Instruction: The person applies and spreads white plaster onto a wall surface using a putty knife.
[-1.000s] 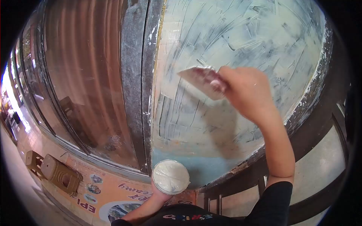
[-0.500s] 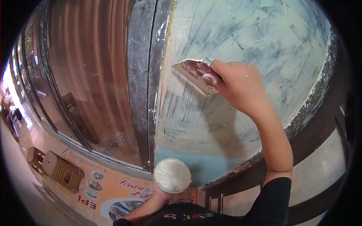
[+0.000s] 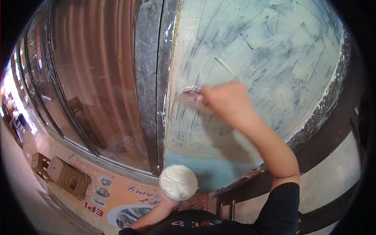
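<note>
My right hand [image 3: 227, 102] is wrapped round the handle of a putty knife [image 3: 189, 96]. The wide blade lies at the wall panel [image 3: 286, 74], near its left edge, and looks smeared by motion. White putty with streaks and grey-blue patches covers most of this panel; a bare light blue strip shows along its bottom. Lower down, my left hand [image 3: 168, 201] grips a round tub [image 3: 179, 182] from below, filled nearly to the rim with creamy white putty. Most of the left fingers are hidden beneath the tub.
Left of the panel stands a dark, worn frame post [image 3: 149, 78], then a glass door [image 3: 94, 78] with a brown curtain behind. Brown plastic stools [image 3: 66, 176] stand at lower left, beside a printed orange banner [image 3: 121, 192]. A dark edge bounds the panel on the right.
My right hand has moved down and to the left with the putty knife, across the panel. A fresh ridge of putty shows where the hand was. The tub stays nearly in place.
</note>
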Available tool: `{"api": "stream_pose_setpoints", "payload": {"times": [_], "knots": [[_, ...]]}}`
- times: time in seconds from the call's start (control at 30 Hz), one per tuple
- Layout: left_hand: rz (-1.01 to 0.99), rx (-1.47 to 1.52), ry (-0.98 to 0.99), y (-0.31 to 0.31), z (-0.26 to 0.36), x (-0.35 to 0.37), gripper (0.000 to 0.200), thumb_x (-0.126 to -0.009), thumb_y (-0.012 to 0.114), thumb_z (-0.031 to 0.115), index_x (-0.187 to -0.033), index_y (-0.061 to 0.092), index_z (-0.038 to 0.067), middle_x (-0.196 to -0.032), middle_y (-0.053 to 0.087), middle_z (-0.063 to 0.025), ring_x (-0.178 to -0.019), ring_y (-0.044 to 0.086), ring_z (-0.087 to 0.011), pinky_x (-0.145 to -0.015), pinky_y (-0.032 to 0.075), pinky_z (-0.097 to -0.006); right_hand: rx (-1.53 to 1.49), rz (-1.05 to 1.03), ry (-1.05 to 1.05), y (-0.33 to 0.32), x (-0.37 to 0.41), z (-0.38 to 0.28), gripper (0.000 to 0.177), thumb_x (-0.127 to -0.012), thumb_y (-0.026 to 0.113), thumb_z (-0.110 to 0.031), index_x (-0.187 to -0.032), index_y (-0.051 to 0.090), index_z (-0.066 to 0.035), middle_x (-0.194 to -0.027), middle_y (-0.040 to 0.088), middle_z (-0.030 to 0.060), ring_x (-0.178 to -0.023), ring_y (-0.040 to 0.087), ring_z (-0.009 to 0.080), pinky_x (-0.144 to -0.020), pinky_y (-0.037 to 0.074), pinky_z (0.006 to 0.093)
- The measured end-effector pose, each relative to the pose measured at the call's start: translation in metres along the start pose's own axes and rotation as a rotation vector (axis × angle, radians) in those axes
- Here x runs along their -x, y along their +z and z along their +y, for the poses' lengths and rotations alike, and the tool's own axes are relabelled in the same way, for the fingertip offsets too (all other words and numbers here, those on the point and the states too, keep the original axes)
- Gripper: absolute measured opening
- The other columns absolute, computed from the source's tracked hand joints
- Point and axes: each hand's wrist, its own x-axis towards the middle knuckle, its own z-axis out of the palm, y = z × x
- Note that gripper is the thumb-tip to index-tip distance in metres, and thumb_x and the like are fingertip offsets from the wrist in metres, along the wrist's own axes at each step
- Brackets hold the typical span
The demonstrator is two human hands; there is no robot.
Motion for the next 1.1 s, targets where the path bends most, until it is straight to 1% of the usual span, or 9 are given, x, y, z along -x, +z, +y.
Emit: {"api": "stream_pose_setpoints", "payload": {"times": [0.17, 0.23, 0.33, 0.5, 0.63, 0.77, 0.9, 1.03, 1.1], "knots": [[-0.151, 0.224, -0.059, 0.009, 0.003, 0.004, 0.068, -0.095, 0.035, 0.06, -0.147, 0.044, 0.017, -0.153, 0.042, -0.0141, -0.139, 0.041, -0.0411, -0.113, 0.031, -0.0665, -0.191, -0.031, 0.003, -0.021, 0.008, -0.006, 0.016, -0.084, 0.066, -0.025, -0.08, 0.06, -0.01, -0.061, 0.062, 0.0103, -0.06, 0.065, 0.0336, -0.053, 0.049, 0.0446], [-0.127, 0.156, -0.019, 0.001, 0.001, 0.003, 0.07, -0.094, 0.036, 0.061, -0.148, 0.043, 0.018, -0.153, 0.041, -0.0139, -0.14, 0.04, -0.041, -0.113, 0.03, -0.0666, -0.192, -0.196, -0.178, 0.024, 0.023, -0.024, 0.014, -0.083, 0.065, -0.022, -0.081, 0.059, -0.009, -0.062, 0.062, 0.0122, -0.061, 0.065, 0.0347, -0.054, 0.05, 0.0437], [-0.05, -0.05, -0.032, 0.002, 0.003, 0.004, 0.07, -0.094, 0.037, 0.061, -0.148, 0.043, 0.017, -0.154, 0.041, -0.0134, -0.14, 0.04, -0.0399, -0.114, 0.03, -0.0652, -0.088, -0.187, -0.057, 0.037, 0.032, -0.01, 0.011, -0.082, 0.063, -0.018, -0.08, 0.059, -0.009, -0.063, 0.062, 0.0137, -0.062, 0.065, 0.0357, -0.056, 0.051, 0.0427], [-0.033, -0.073, -0.089, 0.004, 0.0, -0.01, 0.072, -0.094, 0.037, 0.062, -0.149, 0.041, 0.017, -0.154, 0.04, -0.0133, -0.14, 0.04, -0.0401, -0.113, 0.03, -0.0662, 0.014, 0.251, 0.253, -0.074, 0.047, 0.057, 0.015, -0.086, 0.066, -0.019, -0.078, 0.058, -0.009, -0.064, 0.061, 0.0121, -0.059, 0.062, 0.0352, -0.052, 0.047, 0.0436], [-0.1, -0.055, -0.137, 0.015, -0.01, -0.014, 0.072, -0.094, 0.036, 0.062, -0.15, 0.04, 0.017, -0.155, 0.039, -0.0137, -0.14, 0.04, -0.041, -0.113, 0.029, -0.0667, -0.399, 0.066, 0.431, -0.072, 0.099, 0.032, 0.02, -0.09, 0.066, -0.026, -0.087, 0.061, -0.006, -0.071, 0.061, 0.0157, -0.068, 0.062, 0.0376, -0.06, 0.047, 0.0436], [-0.126, -0.052, -0.19, 0.029, -0.022, -0.022, 0.072, -0.094, 0.036, 0.062, -0.151, 0.039, 0.017, -0.156, 0.038, -0.0141, -0.14, 0.039, -0.0411, -0.114, 0.029, -0.0665, -0.753, -0.393, 0.349, 0.001, 0.159, -0.043, 0.021, -0.09, 0.064, -0.029, -0.1, 0.064, -0.01, -0.087, 0.067, 0.0173, -0.083, 0.065, 0.0405, -0.071, 0.051, 0.0478], [-0.252, 0.145, -0.328, 0.015, -0.039, -0.027, 0.059, -0.1, 0.032, 0.048, -0.149, 0.04, 0.015, -0.152, 0.041, -0.0147, -0.14, 0.039, -0.0385, -0.115, 0.028, -0.0654, -0.94, -0.45, 0.337, 0.043, 0.193, -0.098, 0.021, -0.09, 0.065, -0.027, -0.1, 0.063, -0.01, -0.085, 0.068, 0.0171, -0.081, 0.064, 0.041, -0.069, 0.05, 0.0491], [-0.169, -0.509, -0.099, 0.025, -0.059, -0.017, 0.054, -0.102, 0.031, 0.043, -0.148, 0.04, 0.015, -0.153, 0.041, -0.0137, -0.14, 0.04, -0.0367, -0.116, 0.028, -0.0626, -0.92, -0.317, 0.432, 0.034, 0.214, -0.097, 0.022, -0.089, 0.064, -0.027, -0.103, 0.061, -0.009, -0.087, 0.068, 0.0164, -0.083, 0.065, 0.0401, -0.07, 0.05, 0.0499], [-0.098, -0.249, -0.227, 0.0, -0.066, -0.027, 0.056, -0.102, 0.032, 0.045, -0.149, 0.039, 0.015, -0.154, 0.04, -0.0133, -0.141, 0.039, -0.0367, -0.116, 0.028, -0.0624, -0.9, -0.374, 0.428, 0.031, 0.221, -0.094, 0.022, -0.089, 0.064, -0.026, -0.103, 0.061, -0.009, -0.087, 0.068, 0.0161, -0.083, 0.065, 0.0396, -0.07, 0.05, 0.0494]]}}
